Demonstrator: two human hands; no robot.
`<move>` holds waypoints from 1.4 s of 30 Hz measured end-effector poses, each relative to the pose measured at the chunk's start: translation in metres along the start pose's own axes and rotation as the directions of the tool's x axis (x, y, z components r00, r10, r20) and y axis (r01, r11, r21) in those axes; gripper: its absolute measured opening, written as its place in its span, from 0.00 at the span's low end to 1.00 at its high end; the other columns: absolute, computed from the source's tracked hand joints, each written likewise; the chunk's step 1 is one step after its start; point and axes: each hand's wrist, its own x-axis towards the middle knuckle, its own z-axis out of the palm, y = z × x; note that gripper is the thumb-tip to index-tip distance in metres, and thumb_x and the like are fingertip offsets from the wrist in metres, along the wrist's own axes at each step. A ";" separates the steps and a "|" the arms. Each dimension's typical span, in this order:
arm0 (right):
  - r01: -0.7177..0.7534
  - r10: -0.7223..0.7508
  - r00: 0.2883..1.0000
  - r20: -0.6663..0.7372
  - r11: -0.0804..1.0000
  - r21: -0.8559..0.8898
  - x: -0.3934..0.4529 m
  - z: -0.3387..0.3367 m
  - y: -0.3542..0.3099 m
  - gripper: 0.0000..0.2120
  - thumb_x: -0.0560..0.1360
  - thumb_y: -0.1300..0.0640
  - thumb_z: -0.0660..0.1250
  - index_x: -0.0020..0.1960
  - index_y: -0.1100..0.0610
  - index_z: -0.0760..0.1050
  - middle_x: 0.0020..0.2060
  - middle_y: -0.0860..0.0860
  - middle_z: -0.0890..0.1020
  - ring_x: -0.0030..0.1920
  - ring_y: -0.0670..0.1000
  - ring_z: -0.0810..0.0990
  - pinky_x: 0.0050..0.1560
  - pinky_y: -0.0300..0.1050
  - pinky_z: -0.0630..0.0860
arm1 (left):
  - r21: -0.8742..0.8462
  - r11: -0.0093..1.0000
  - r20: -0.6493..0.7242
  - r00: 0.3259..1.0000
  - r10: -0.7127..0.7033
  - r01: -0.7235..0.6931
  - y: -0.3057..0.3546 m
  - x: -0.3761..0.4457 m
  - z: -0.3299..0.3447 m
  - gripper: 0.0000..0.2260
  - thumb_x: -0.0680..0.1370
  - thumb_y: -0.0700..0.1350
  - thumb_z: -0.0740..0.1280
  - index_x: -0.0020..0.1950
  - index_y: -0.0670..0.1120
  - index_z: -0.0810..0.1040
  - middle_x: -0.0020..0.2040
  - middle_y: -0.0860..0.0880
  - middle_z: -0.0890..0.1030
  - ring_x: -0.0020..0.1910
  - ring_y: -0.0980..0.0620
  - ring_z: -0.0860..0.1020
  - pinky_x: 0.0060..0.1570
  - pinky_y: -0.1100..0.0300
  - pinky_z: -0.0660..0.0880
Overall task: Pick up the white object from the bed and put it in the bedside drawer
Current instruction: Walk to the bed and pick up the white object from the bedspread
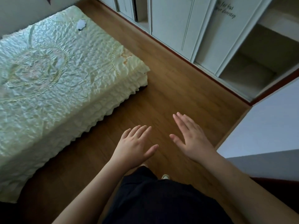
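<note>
Head view shows nothing done yet: left hand [135,147] and right hand [192,137] hover empty, fingers spread, over the near floor [169,94], while the white object [81,24] lies on the far bed [48,88], drawer unseen.

The cream quilted fabric bed [64,81] fills the left side, and the small white fluffy object [81,24] lies on its far part. The brown wooden plank floor [169,94] runs to its right. Beyond the floor, at the far right, stands the white panelled wardrobe [174,25]. Both hands, the left hand [135,147] and the right hand [192,137], hang over the near floor, apart, right of the bed.
</note>
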 end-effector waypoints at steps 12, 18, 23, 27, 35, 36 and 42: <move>0.002 -0.004 0.999 -0.051 0.999 -0.034 0.231 -0.040 0.003 0.33 0.77 0.31 0.43 0.77 0.42 0.39 0.78 0.43 0.47 0.73 0.39 0.38 0.71 0.44 0.41 | 0.005 1.000 -0.092 0.996 -0.012 0.012 -0.102 0.212 -0.061 0.37 0.75 0.73 0.41 0.79 0.55 0.51 0.79 0.53 0.56 0.78 0.53 0.48 0.76 0.47 0.49; -0.028 0.020 0.998 -0.061 0.991 -0.134 0.310 -0.072 0.014 0.36 0.76 0.29 0.40 0.78 0.45 0.37 0.78 0.45 0.45 0.75 0.43 0.35 0.72 0.45 0.34 | 0.088 0.990 -0.036 0.992 0.117 -0.114 -0.148 0.304 -0.112 0.39 0.74 0.73 0.39 0.80 0.53 0.50 0.80 0.52 0.56 0.78 0.52 0.49 0.76 0.47 0.51; -0.072 0.065 0.996 -0.055 0.989 -0.132 0.362 -0.089 0.042 0.36 0.76 0.29 0.39 0.78 0.44 0.38 0.78 0.45 0.46 0.76 0.46 0.39 0.72 0.46 0.36 | 0.079 0.987 -0.064 0.988 0.144 -0.139 -0.151 0.376 -0.131 0.37 0.75 0.72 0.43 0.80 0.53 0.51 0.79 0.51 0.58 0.78 0.51 0.51 0.75 0.48 0.51; -0.096 0.096 0.995 -0.009 0.990 -0.107 0.407 -0.097 0.079 0.36 0.75 0.29 0.40 0.78 0.45 0.39 0.78 0.45 0.47 0.77 0.46 0.40 0.73 0.47 0.40 | 0.038 0.990 -0.082 0.987 0.142 -0.139 -0.134 0.435 -0.131 0.37 0.75 0.72 0.44 0.79 0.53 0.51 0.79 0.52 0.58 0.78 0.51 0.51 0.75 0.48 0.52; -0.087 0.084 0.996 -0.027 0.987 -0.136 0.519 -0.157 0.179 0.39 0.72 0.25 0.35 0.77 0.42 0.37 0.76 0.40 0.39 0.74 0.44 0.32 0.70 0.50 0.37 | 0.053 0.996 -0.027 0.997 0.069 -0.067 -0.130 0.563 -0.154 0.38 0.74 0.72 0.42 0.79 0.54 0.49 0.79 0.52 0.56 0.78 0.52 0.49 0.75 0.50 0.46; -0.087 0.082 0.996 -0.037 0.985 -0.150 0.533 -0.168 0.192 0.39 0.72 0.25 0.35 0.77 0.42 0.37 0.75 0.39 0.38 0.75 0.45 0.33 0.70 0.51 0.36 | 0.058 0.997 -0.024 0.998 0.062 -0.060 -0.128 0.578 -0.158 0.37 0.74 0.72 0.43 0.79 0.54 0.48 0.80 0.53 0.55 0.78 0.52 0.49 0.75 0.51 0.45; -0.075 0.081 0.996 0.026 0.981 -0.177 0.607 -0.210 0.243 0.40 0.72 0.26 0.33 0.77 0.46 0.38 0.78 0.45 0.41 0.76 0.48 0.35 0.73 0.51 0.37 | 0.098 0.994 -0.049 0.997 0.055 -0.050 -0.119 0.654 -0.177 0.36 0.75 0.70 0.45 0.79 0.53 0.52 0.78 0.52 0.60 0.78 0.51 0.53 0.75 0.49 0.50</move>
